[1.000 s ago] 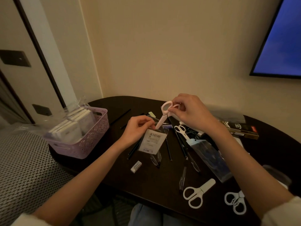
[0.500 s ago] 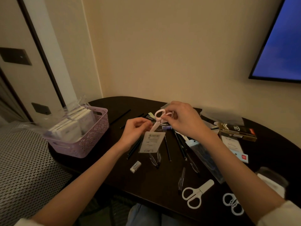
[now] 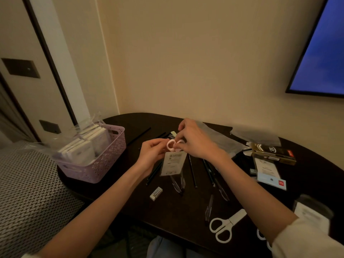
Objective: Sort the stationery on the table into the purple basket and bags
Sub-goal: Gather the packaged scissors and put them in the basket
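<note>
While the left hand (image 3: 151, 155) pinches the top edge of the small clear bag (image 3: 173, 163) and holds it above the table, the right hand (image 3: 195, 141) grips the pink scissors (image 3: 172, 145) by the handle rings, and the blades are already down inside the bag. The scissors look light and stiff, made of smooth plastic, so I think the rings are the safe place to hold them. The bag is thin and soft; it will probably fold or slip if it is held only at one corner, so the mouth must be kept open with the fingers. The dark table (image 3: 130, 123) has a glossy top, and pens, an eraser (image 3: 156, 193) and a pair of white scissors (image 3: 226, 225) lie loose on it. The purple basket (image 3: 104, 164) stands at its left end, with white packets inside. The room is dim, with a beige wall and a screen (image 3: 322, 53) at the upper right.
</note>
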Action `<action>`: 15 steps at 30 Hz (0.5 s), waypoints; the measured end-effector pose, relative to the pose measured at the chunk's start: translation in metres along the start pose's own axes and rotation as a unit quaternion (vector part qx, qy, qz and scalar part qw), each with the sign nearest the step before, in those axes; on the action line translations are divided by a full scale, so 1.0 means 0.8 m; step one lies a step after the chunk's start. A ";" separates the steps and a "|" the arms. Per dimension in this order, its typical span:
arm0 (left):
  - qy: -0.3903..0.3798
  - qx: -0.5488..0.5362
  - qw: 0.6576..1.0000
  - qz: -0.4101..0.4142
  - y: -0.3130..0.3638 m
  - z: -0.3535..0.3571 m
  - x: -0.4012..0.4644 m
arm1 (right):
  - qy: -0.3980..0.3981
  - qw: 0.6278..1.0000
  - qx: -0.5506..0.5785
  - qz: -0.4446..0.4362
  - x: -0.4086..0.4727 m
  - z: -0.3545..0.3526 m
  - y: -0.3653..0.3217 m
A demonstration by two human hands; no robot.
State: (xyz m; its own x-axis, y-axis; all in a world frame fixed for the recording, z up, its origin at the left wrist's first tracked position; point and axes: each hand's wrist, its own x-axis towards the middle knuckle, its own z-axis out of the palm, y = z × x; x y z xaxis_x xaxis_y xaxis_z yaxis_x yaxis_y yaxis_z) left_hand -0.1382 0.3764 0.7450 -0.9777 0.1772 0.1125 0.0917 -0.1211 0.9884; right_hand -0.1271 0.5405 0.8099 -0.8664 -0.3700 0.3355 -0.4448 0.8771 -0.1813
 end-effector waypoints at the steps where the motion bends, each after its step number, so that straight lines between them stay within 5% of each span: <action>1: 0.002 -0.009 1.000 -0.003 -0.001 -0.003 0.001 | -0.003 1.000 0.004 -0.001 0.001 0.006 0.001; 11: 0.014 -0.030 0.999 -0.014 -0.007 -0.025 0.010 | -0.105 0.993 0.050 -0.022 0.011 0.044 0.009; 15: 0.013 -0.039 0.999 -0.017 -0.007 -0.028 0.011 | -0.079 0.990 0.113 -0.026 0.010 0.050 0.015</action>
State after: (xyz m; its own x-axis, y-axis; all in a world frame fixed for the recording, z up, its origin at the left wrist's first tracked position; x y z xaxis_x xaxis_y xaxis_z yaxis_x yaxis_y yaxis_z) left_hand -0.1516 0.3567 0.7379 -0.9846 0.1576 0.0763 0.0455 -0.1906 0.9806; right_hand -0.1482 0.5356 0.7734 -0.8580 -0.4717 0.2032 -0.5132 0.7718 -0.3753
